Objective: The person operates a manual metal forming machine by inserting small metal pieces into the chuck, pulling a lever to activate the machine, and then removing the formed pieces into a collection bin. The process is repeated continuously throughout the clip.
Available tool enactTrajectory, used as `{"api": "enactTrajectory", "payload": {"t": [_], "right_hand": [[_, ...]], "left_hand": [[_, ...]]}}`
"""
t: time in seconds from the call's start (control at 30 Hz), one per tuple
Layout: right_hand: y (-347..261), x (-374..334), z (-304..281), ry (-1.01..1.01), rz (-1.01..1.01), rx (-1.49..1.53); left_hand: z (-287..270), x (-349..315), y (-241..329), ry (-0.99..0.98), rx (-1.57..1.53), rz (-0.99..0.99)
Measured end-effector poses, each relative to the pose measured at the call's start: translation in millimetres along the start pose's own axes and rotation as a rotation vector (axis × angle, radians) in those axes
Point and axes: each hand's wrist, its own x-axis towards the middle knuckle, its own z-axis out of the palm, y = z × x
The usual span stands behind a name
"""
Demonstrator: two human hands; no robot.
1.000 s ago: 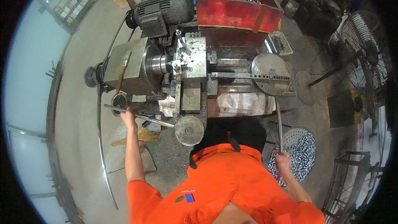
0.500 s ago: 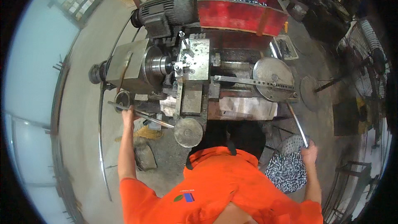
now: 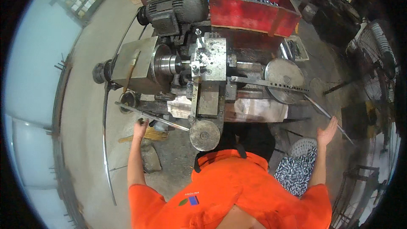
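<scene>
My left hand [image 3: 141, 128] is just below the left lever [image 3: 152, 115], apart from it. Its fingers are curled, with a small dark spot between them that I cannot make out. That lever runs to a round metal disc [image 3: 204, 135] at the machine's front. With fingers stretched out, my right hand [image 3: 327, 131] lies against the right lever rod [image 3: 320, 108], not wrapped round it. The rod slants down from a large handwheel disc [image 3: 285, 80]. Between them stand the lathe's chuck [image 3: 167, 65] and its tool block [image 3: 215, 59], a thin gap apart.
Behind the lathe are a motor [image 3: 176, 10] and a red bin [image 3: 250, 12] holding small metal pieces. A basket of shiny cylindrical pieces [image 3: 295, 171] stands low at my right. A broom head [image 3: 154, 134] lies near my left hand; a fan [image 3: 375, 55] stands at right.
My left hand has let go of the left lever and dropped below it. The right lever has swung outward, and my right hand has opened from its grip. The tool block has shifted right, away from the chuck.
</scene>
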Motion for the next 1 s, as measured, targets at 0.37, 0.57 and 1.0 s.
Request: {"api": "enactTrajectory", "payload": {"t": [0.37, 0.57, 1.0], "right_hand": [[-12, 7, -15, -0.131, 0.148, -0.047], [3, 18, -25, -0.205, 0.169, -0.052], [-369, 150, -145, -0.278, -0.675, 0.919]], "left_hand": [[144, -31, 25, 0.173, 0.217, 0.020], [71, -20, 63, -0.340, 0.636, 0.049], [-68, -52, 78, -0.033, -0.121, -0.066]]}}
